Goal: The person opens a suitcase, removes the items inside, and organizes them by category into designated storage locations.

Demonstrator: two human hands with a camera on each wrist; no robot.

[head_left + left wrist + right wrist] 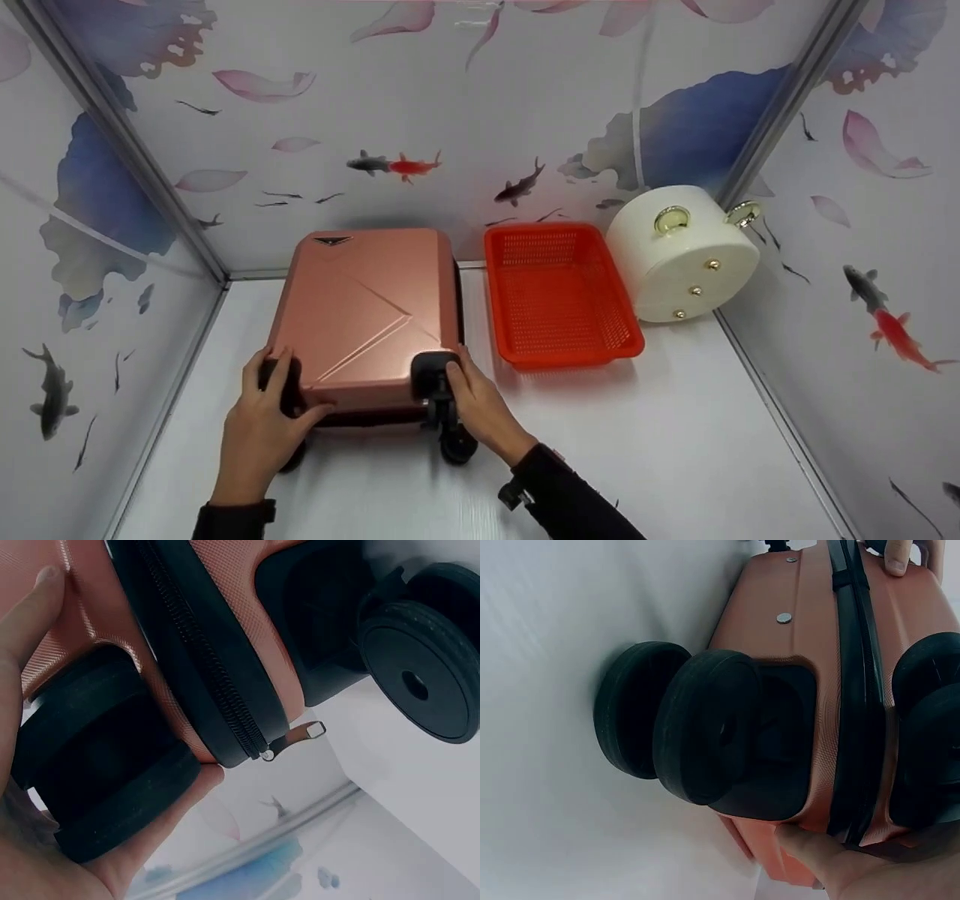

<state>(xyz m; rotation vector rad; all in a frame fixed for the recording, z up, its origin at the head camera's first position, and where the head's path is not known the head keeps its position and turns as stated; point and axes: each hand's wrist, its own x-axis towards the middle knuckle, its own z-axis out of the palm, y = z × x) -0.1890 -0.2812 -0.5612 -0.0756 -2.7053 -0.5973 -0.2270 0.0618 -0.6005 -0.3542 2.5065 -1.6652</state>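
Observation:
A rose-pink hard-shell suitcase (pixel 360 300) lies on its broad side, its wheeled end facing me. My left hand (pixel 259 427) grips its near left corner, fingers round the black wheel housing and thumb along the end face. At the near right corner, my right hand (pixel 484 405) holds the side edge beside a black caster wheel (pixel 457 446). In the left wrist view a dark zipper (pixel 202 652) runs round the shell, with a metal zipper pull (pixel 306 732) hanging from it. A double caster (pixel 705 727) shows large in the right wrist view, close to the white surface.
Right of the suitcase stands a red plastic basket (pixel 559 360) with perforated walls. Beyond it, a cream-white round-sided case (pixel 675 255) with gold knobs and ring handles leans near the right corner. Printed wall panels (pixel 420 97) enclose the white table (pixel 600 435) on three sides.

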